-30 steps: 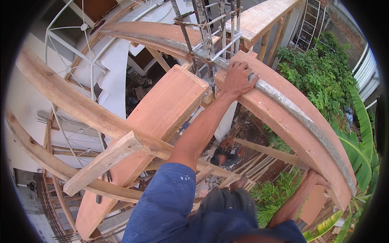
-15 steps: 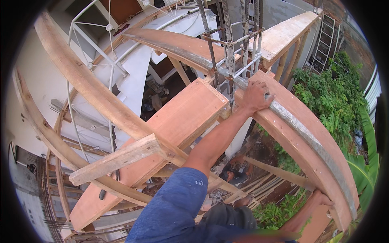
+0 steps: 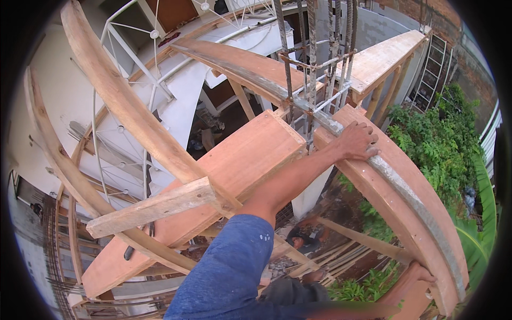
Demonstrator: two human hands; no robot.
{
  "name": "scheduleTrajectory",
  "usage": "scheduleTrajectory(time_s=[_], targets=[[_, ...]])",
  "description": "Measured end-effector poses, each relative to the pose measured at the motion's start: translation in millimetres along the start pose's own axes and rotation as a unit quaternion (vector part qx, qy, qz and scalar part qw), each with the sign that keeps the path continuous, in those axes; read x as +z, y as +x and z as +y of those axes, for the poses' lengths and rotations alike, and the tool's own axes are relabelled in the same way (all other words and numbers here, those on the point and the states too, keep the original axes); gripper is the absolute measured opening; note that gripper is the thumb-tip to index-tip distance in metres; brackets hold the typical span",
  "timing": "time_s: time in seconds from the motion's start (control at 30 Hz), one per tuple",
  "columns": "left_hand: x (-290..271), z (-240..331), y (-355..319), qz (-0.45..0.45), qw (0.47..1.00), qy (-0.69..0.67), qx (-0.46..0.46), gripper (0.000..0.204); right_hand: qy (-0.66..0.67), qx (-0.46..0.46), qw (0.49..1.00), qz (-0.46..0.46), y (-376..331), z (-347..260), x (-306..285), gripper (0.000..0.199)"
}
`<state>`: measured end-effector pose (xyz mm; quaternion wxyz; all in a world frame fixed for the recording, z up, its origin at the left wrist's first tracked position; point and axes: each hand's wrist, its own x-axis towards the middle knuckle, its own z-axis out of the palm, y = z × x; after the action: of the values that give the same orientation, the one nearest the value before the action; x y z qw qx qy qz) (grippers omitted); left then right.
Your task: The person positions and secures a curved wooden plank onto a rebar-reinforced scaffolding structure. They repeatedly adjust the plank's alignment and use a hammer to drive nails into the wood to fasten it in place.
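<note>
Two hands grip the curved reddish plywood formwork beam ahead: my left closes over its grey top edge, my right clasps lower; I should keep both firm before shifting weight

No packages, labels, signs or screens in view, only timber, rebar and foliage

Your left hand lies palm-down, arm stretched forward; your right hand grips low (fingers partly hidden).
</note>
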<state>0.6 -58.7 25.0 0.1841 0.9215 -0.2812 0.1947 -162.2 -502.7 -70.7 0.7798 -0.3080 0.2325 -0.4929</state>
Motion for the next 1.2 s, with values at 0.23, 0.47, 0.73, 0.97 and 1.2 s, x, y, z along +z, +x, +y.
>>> scheduleTrajectory(time_s=[0.23,0.47,0.73,0.97,1.2], targets=[[23.0,31.9,9.3,0.018,0.995,-0.045,0.091,0.053,-0.012,0.005,0.999,0.033,-11.6,-6.4,12.9,0.088],[20.8,27.0,11.4,0.047,0.991,-0.064,0.108,0.043,-0.026,0.022,0.997,0.075,-28.5,-11.1,30.8,0.088],[20.7,22.2,12.8,0.047,0.986,-0.092,0.132,0.034,-0.018,0.024,0.999,0.03,-28.1,-9.9,25.8,0.089],[17.4,21.6,12.1,0.059,0.984,-0.09,0.144,0.029,0.006,0.029,0.999,0.031,-24.7,-11.0,30.3,0.091],[16.1,25.1,13.9,0.067,0.985,-0.09,0.132,0.027,-0.036,0.017,0.998,0.054,-28.8,-10.5,39.6,0.092]])
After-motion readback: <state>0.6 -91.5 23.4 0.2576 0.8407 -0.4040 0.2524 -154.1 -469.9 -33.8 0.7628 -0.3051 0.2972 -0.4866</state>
